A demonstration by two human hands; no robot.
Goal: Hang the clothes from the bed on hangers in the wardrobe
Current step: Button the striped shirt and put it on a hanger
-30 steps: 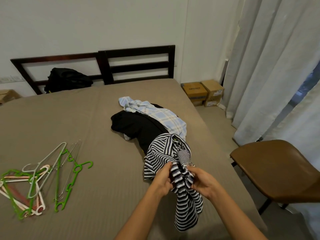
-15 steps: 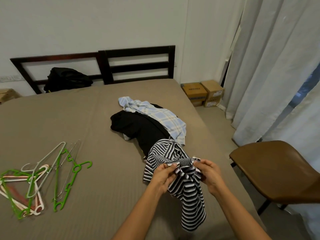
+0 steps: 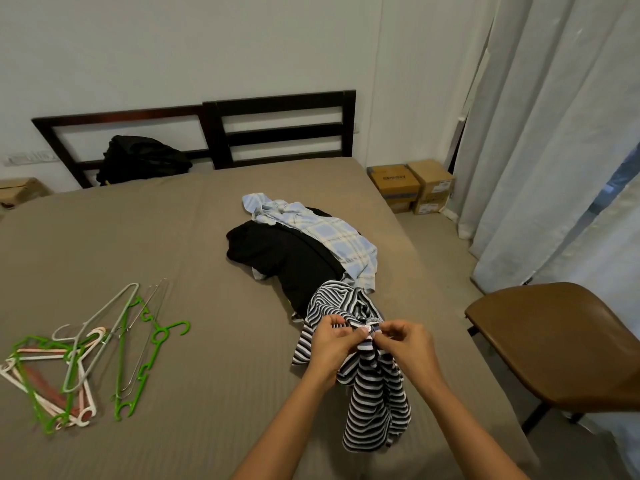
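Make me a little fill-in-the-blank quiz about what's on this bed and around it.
1. The left hand and right hand pinch a garment with black-and-white ____.
2. The hangers lie on the bed to the person's ____.
3. The cardboard boxes stand on the ____ beside the curtain.
Missing words: stripes; left; floor.

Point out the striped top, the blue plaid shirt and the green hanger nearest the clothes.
striped top (image 3: pixel 375 410), head view, on its hanging lower part.
blue plaid shirt (image 3: pixel 332 237), head view, middle of the fabric.
green hanger (image 3: pixel 177 324), head view, on its hook.
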